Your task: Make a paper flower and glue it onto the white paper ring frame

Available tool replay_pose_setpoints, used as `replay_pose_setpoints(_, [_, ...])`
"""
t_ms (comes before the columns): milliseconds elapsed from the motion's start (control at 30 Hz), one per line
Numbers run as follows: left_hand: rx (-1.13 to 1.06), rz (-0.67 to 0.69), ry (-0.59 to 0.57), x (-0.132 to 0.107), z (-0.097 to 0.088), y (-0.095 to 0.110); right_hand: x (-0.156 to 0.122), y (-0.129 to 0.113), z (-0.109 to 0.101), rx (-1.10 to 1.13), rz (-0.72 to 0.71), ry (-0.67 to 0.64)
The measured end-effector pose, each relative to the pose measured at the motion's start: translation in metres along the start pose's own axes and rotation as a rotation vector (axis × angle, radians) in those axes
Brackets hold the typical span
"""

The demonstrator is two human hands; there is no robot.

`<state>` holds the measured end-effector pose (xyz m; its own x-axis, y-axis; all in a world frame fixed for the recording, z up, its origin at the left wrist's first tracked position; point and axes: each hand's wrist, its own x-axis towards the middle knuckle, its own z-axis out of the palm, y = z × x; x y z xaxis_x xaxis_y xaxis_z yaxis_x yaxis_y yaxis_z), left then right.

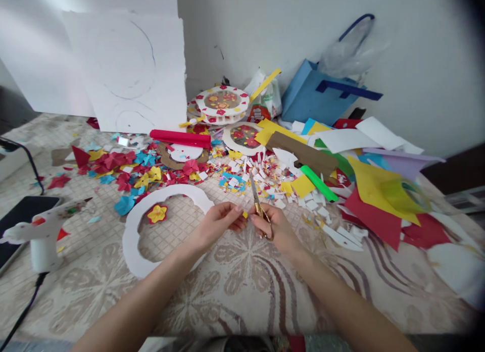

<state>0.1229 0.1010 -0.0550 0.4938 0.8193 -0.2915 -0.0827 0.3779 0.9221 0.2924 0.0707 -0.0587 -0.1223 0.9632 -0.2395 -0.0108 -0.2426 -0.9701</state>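
My right hand is closed around the gold handles of a pair of scissors, whose blades point away from me. Just left of it, my left hand is pinched at the fingertips by a small yellow paper piece; both hands' fingertips are close to it. A white scalloped ring lies under and beside my left forearm, part of it hidden. Inside the ring sits a yellow and red paper flower. Small paper scraps are spread beyond the scissors.
A white glue gun stands at the left by a dark phone. Red, blue and yellow paper flowers pile up behind the ring. Decorated round pieces, a blue bag and coloured sheets fill the back and right.
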Motion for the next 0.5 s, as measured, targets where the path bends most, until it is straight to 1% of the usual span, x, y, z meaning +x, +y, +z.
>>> replay_pose_setpoints(100, [0.104, 0.027, 0.013, -0.0003, 0.0003, 0.0012, -0.0014, -0.0019, 0.0015, -0.018, 0.008, -0.009])
replay_pose_setpoints(167, [0.118, 0.025, 0.020, -0.0004, 0.0002, 0.0021, -0.0015, -0.0020, 0.0018, -0.018, 0.007, 0.000])
replay_pose_setpoints(400, [0.069, -0.010, -0.041, -0.0018, 0.0003, 0.0024, 0.0010, -0.0002, -0.0007, 0.011, -0.004, 0.037])
replay_pose_setpoints(500, [0.036, -0.010, -0.046, -0.0025, 0.0016, 0.0029, 0.0011, -0.0002, -0.0009, 0.044, -0.005, 0.038])
